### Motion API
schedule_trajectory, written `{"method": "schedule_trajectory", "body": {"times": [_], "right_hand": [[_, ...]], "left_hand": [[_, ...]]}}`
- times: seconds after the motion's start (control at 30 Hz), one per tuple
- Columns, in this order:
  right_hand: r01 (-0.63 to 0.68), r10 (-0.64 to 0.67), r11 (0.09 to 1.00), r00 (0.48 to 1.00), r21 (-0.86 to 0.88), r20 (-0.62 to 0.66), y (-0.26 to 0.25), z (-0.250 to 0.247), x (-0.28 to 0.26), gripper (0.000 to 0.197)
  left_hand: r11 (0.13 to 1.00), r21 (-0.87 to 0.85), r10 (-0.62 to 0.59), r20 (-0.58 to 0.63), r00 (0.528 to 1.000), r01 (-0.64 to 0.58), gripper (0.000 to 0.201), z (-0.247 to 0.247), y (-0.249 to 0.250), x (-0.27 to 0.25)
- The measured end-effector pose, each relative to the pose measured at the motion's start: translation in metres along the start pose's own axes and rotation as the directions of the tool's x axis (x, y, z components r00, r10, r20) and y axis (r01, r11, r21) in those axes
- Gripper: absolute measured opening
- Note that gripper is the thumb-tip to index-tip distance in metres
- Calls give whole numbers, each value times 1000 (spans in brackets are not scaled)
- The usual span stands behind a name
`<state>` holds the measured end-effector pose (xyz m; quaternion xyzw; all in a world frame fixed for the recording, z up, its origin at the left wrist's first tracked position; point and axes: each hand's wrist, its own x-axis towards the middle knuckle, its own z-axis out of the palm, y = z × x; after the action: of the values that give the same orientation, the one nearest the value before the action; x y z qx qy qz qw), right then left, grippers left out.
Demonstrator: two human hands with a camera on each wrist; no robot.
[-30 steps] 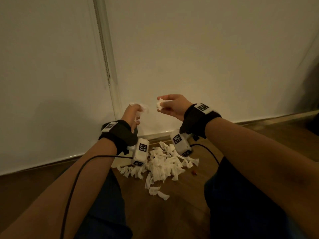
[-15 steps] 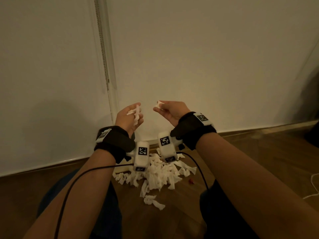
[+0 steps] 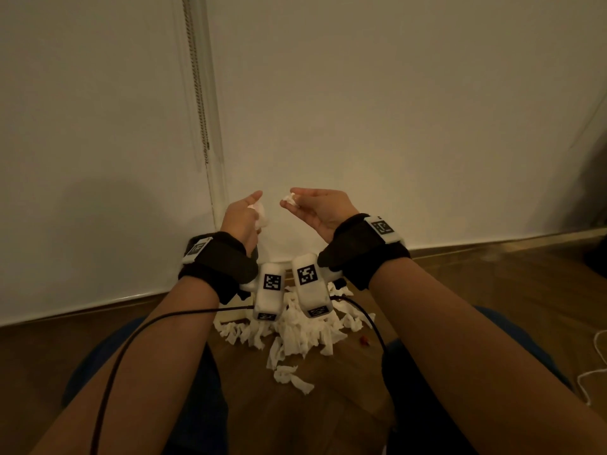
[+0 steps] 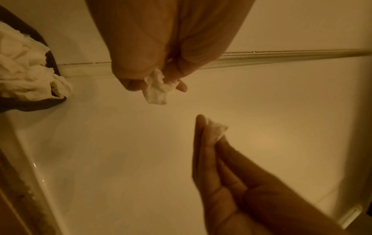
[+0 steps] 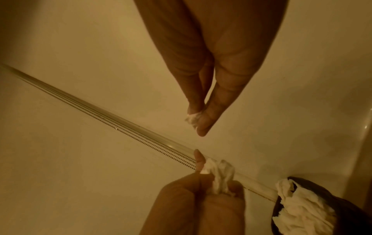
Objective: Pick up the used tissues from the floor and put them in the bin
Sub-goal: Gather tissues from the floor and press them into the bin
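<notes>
My left hand [image 3: 249,211] is raised in front of the white wall and pinches a crumpled white tissue piece [image 3: 261,215], which also shows in the left wrist view as a tissue piece [image 4: 156,88]. My right hand [image 3: 297,200] faces it a little apart and pinches a smaller tissue scrap [image 3: 289,198] between thumb and fingers, seen as a tissue scrap [image 5: 192,120] in the right wrist view. Below both wrists a heap of torn white tissues [image 3: 295,326] lies on the wooden floor. A dark bin [image 4: 50,63] holding white tissues stands by the wall; the bin [image 5: 322,206] is hidden behind my wrists in the head view.
The white wall [image 3: 394,110] stands close ahead, with a bead chain [image 3: 200,93] hanging down a vertical strip. My knees in dark blue flank the heap. A small red bit [image 3: 364,339] and a white cord [image 3: 594,362] lie on the floor at right.
Both hands have sunk lower and come nearer to each other, each still pinching its tissue piece. The heap on the floor has not changed.
</notes>
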<state>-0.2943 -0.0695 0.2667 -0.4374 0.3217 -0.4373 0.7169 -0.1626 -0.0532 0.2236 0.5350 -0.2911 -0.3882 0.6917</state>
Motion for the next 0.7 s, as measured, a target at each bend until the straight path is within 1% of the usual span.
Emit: {"method": "schedule_trajectory", "body": {"times": [0.07,0.17,0.27,0.37,0.43,0.5,0.53,0.57,0.6,0.63,0.7], "right_hand": [[-3,3,1000,999,-10,-33,3,-1,2,29],[-28,28,1000,999,6,-39,7,2,6,32],[-43,44,999,998,24,-37,15,5,13,31],[-38,38,998,999,-42,-23,31,5,28,30],[-50,47,990,998,-130,-33,42,6,40,26],[-72,64,979,997,-192,-52,53,9,56,10],[-73,61,973,996,-220,-62,58,12,64,8],[-70,54,966,996,-250,-68,65,14,75,12],[-63,45,959,996,-277,-73,71,16,85,15],[-54,32,949,997,-310,-74,79,19,94,13],[-36,3,909,997,-416,-80,97,24,111,7]], "left_hand": [[999,13,39,-8,999,-39,49,-5,5,3],[988,42,150,-70,986,-148,49,-19,11,13],[968,32,251,-36,967,-250,49,-36,18,20],[958,19,287,-17,958,-286,40,-54,21,33],[958,62,283,-26,959,-281,34,-65,17,41],[948,177,278,-47,959,-266,24,-77,11,52],[935,244,278,-52,959,-258,23,-82,7,58],[916,311,281,-49,959,-252,21,-87,4,65],[887,390,287,-45,957,-248,17,-90,1,71],[847,474,294,-36,955,-243,14,-94,-3,78],[737,641,291,-11,957,-217,13,-103,-12,91]]}}
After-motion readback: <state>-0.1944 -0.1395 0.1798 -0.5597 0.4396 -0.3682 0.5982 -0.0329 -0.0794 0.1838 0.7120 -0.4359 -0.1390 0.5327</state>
